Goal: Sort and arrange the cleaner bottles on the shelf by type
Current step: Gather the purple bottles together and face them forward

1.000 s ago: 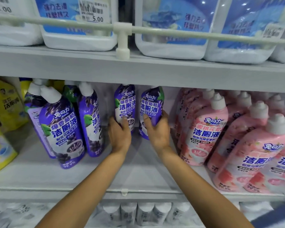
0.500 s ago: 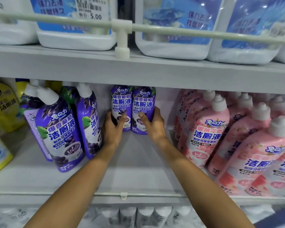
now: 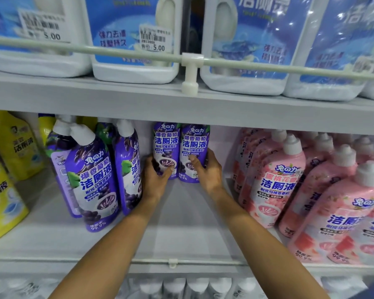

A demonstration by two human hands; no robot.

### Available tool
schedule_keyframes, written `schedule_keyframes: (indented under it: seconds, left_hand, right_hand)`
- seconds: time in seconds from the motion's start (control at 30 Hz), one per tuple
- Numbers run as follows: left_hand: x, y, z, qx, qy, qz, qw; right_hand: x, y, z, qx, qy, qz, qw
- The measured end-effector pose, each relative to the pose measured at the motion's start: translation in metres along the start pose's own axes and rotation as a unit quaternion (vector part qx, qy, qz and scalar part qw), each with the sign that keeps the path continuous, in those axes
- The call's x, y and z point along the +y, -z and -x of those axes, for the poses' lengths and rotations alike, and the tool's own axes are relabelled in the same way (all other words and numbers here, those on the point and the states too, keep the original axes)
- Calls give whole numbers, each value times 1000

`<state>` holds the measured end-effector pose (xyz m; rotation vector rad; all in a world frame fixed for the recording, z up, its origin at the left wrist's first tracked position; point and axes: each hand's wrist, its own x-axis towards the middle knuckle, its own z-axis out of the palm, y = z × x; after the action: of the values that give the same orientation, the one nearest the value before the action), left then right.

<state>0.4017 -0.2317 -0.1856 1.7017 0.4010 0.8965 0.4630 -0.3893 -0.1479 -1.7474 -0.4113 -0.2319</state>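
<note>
Two purple grape-label cleaner bottles stand upright side by side at the back of the middle shelf [image 3: 181, 229]. My left hand [image 3: 154, 180] grips the base of the left purple bottle [image 3: 166, 143]. My right hand [image 3: 206, 171] grips the base of the right purple bottle [image 3: 194, 145], thumb across its front. Their caps are hidden behind the upper shelf edge. More purple bottles [image 3: 95, 180] stand grouped to the left, nearer the front.
Pink cleaner bottles [image 3: 276, 184] fill the shelf's right side. Yellow bottles [image 3: 11, 143] sit at the far left. Large white jugs with blue labels [image 3: 130, 39] stand on the upper shelf behind a guard rail [image 3: 190, 61]. White caps show on the shelf below.
Both hands have pushed the two purple bottles back and together; the right one, tilted before, now stands straight against the left one.
</note>
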Motion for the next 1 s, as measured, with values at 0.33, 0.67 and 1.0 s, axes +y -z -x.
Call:
schedule_keyframes:
  seconds: [0.33,0.67,1.0]
  left_hand:
    - [-3,0,-3,8,-21,-26,999]
    - [-5,6,-11,2,-30,-48,998]
    - [-6,18,-13,-5,-7,-54,998]
  right_hand:
    - [11,-4,-3,42,-16,15,999]
    - [19,-4,-7,4,-17,-32,999]
    - [12,-13,-3,3,-19,-27,999]
